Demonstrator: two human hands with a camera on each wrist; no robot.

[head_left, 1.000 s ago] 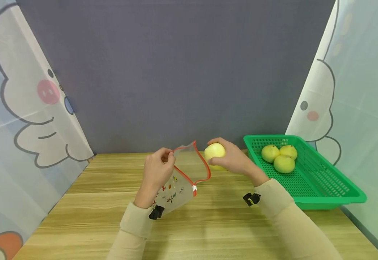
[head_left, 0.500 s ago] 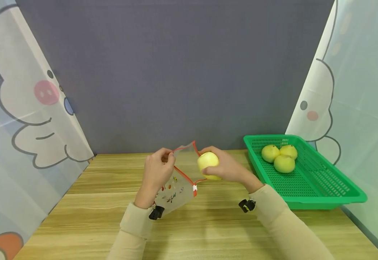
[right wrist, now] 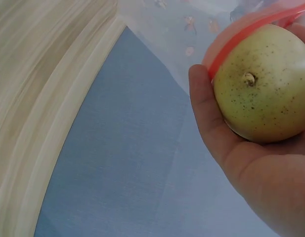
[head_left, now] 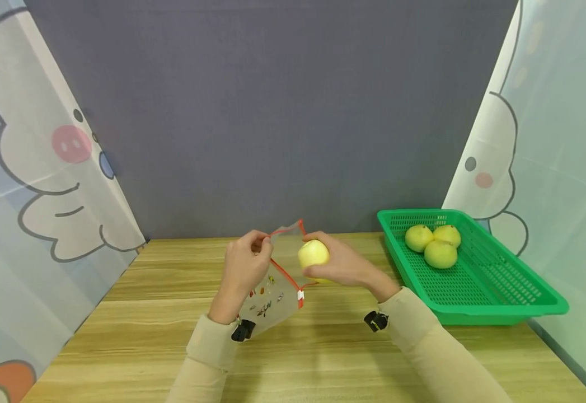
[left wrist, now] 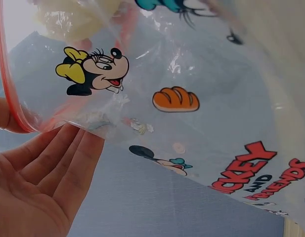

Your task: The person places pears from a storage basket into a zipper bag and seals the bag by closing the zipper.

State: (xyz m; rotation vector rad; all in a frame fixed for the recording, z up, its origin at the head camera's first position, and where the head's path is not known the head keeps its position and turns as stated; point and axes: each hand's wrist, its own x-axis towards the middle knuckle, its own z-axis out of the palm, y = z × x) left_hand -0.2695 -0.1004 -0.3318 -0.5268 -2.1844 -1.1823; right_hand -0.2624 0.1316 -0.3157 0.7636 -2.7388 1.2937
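Note:
A clear slider zip bag [head_left: 275,294] with cartoon prints and a red zip edge is held up in the head view, its mouth spread. My left hand [head_left: 244,263] pinches the bag's near-left rim; in the left wrist view its fingers [left wrist: 68,173] lie against the bag's edge. My right hand [head_left: 340,263] grips a round yellow-green pear [head_left: 314,254] at the mouth's right side. Speckled skin and a short stem show on the pear [right wrist: 266,86] in the right wrist view, where the red rim touches it and lies by my fingertip. The white slider [head_left: 300,294] sits at the near corner.
On the right stands a green plastic basket [head_left: 474,291] with three more yellow-green pears [head_left: 441,254] inside. The wooden table [head_left: 172,347] runs back to a dark grey cloth backdrop [head_left: 282,112]. Cartoon-printed curtains [head_left: 31,168] hang at both sides.
My right hand has carried the pear leftward and a little down, from beside the bag to its mouth. My left hand stays in nearly the same place, holding the rim.

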